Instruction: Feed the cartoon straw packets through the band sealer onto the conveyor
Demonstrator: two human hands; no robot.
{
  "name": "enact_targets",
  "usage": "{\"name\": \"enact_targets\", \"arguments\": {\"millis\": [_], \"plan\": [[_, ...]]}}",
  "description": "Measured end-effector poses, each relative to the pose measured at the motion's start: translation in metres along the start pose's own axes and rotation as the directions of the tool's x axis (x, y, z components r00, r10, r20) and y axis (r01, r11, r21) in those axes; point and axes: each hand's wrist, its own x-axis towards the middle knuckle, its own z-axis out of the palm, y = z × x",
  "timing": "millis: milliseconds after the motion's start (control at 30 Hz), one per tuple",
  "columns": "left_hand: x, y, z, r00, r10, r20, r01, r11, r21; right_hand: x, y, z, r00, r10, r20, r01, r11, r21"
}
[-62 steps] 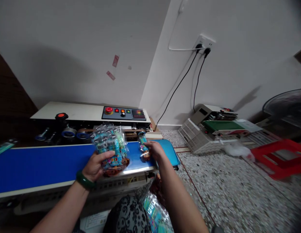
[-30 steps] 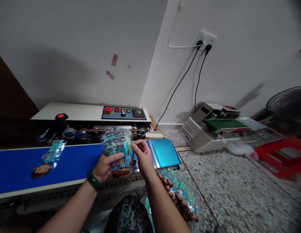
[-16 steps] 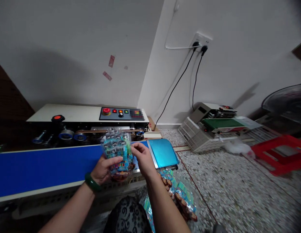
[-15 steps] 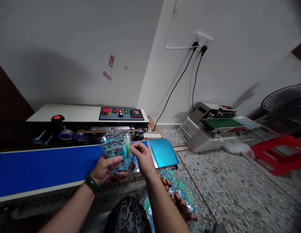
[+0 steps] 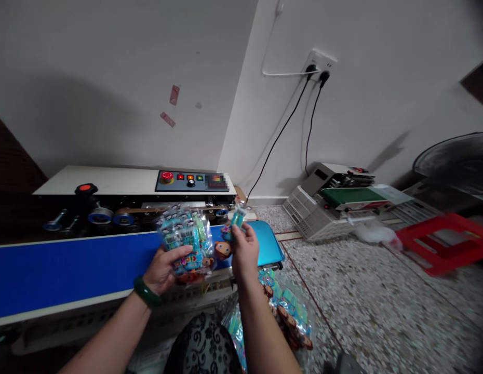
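Note:
A clear plastic bag of small blue printed packets [image 5: 189,241] is gripped in my left hand [image 5: 163,270], thumb across its front, over the near edge of the blue conveyor belt [image 5: 70,272]. Barcodes and cartoon figures show on the packets. Just right of the bag, my right hand [image 5: 245,252] pinches a single small packet [image 5: 237,221], blue with a cartoon face at its lower end. It is held over the shiny blue end plate [image 5: 268,241]. More clear bags of the same packets [image 5: 290,311] lie below my right forearm.
Behind the belt stands the sealing machine [image 5: 105,182] with its red stop button [image 5: 167,177] and knobs. On the right a smaller machine with a green belt [image 5: 352,196] rests on a white crate [image 5: 319,223]. Nearby are a red plastic frame [image 5: 447,241] and a fan [image 5: 459,158].
My right hand has moved right and slightly up, away from the bag, with one packet now visible in its fingers. The left hand still holds the bag, shifted slightly left.

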Motion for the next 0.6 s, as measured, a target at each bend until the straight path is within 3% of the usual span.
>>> {"name": "enact_targets", "arguments": {"millis": [133, 267, 467, 533, 600], "plan": [[-0.001, 0.011, -0.004, 0.999, 0.004, -0.037, -0.005, 1.000, -0.024, 0.031, -0.001, -0.033, 0.973, 0.230, -0.018, -0.230, 0.961, -0.152], [-0.004, 0.017, -0.003, 0.999, 0.009, -0.045, -0.010, 0.999, -0.031, 0.054, 0.004, -0.040, 0.936, 0.349, 0.045, -0.327, 0.911, -0.251], [-0.001, 0.011, -0.005, 1.000, 0.027, -0.012, -0.027, 1.000, 0.008, 0.067, 0.008, -0.015, 0.941, 0.327, 0.084, -0.285, 0.903, -0.321], [0.001, 0.009, -0.006, 0.999, 0.051, -0.011, -0.051, 0.998, 0.030, 0.057, 0.003, -0.006, 0.969, 0.230, 0.092, -0.191, 0.929, -0.317], [0.002, 0.008, -0.006, 0.997, 0.079, 0.001, -0.079, 0.996, 0.048, 0.039, -0.005, 0.004, 0.975, 0.109, 0.194, -0.046, 0.951, -0.304]]}}
